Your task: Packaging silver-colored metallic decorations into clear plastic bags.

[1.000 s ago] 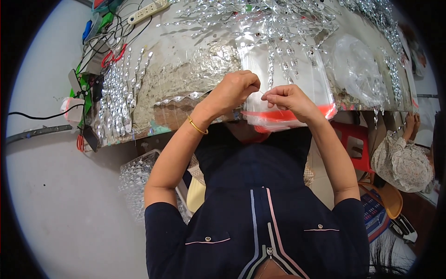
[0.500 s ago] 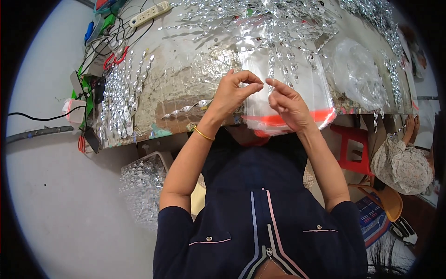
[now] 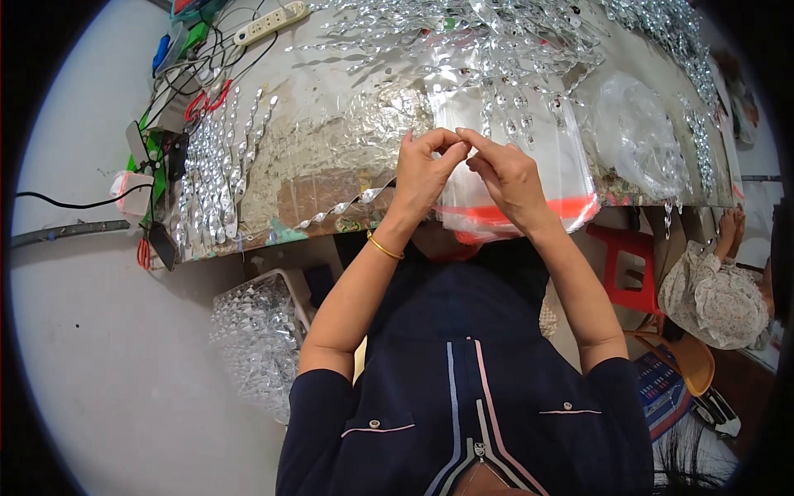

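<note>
My left hand (image 3: 423,178) is closed, thumb and forefinger pinched together. A twisted silver foil strip (image 3: 347,203) trails leftward from it over the table's near edge. The strip's upper end is hidden by the hand. My right hand (image 3: 513,175) is also closed, its fingertips meeting the left ones. Whatever lies between the fingertips is too small to make out. Both hands hover above a stack of clear plastic bags (image 3: 550,153) with an orange-red band along the near side.
Several silver twisted strips (image 3: 217,178) lie at the table's left, near red-handled pliers (image 3: 208,101) and a power strip (image 3: 270,23). More foil strips (image 3: 496,37) cover the far side. A crumpled clear bag (image 3: 637,136) lies right. A red stool (image 3: 624,264) stands below; another person sits far right.
My right fingers have closed in and now touch the left fingertips. My left hand has moved slightly right, and the trailing foil strip has shifted toward the near table edge.
</note>
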A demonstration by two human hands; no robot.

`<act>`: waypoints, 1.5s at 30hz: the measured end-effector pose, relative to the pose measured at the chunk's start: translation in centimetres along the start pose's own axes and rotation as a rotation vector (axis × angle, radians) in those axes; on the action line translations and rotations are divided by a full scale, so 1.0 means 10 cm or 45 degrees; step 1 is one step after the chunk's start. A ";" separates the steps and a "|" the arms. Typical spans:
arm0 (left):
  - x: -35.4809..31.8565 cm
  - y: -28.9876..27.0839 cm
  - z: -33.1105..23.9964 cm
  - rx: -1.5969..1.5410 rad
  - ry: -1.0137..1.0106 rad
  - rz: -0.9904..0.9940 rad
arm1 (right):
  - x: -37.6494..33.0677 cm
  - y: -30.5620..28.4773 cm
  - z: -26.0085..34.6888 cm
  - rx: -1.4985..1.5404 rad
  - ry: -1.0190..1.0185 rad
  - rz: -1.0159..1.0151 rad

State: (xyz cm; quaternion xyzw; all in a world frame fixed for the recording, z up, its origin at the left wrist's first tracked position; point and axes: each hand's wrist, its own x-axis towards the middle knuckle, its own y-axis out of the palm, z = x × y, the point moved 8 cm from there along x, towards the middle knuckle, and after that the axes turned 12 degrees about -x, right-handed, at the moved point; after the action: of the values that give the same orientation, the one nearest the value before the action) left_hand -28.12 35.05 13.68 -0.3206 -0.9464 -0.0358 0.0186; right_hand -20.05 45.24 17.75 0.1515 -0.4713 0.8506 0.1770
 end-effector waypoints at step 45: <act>-0.04 -0.11 0.00 -0.680 -0.348 0.100 | -0.14 0.53 -0.13 1.470 0.769 -0.085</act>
State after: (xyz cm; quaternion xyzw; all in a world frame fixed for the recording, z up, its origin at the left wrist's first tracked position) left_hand -28.47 33.91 13.55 -0.3522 -0.8841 -0.2393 -0.1927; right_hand -21.26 43.48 12.56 -0.0089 0.1367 0.9663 0.2180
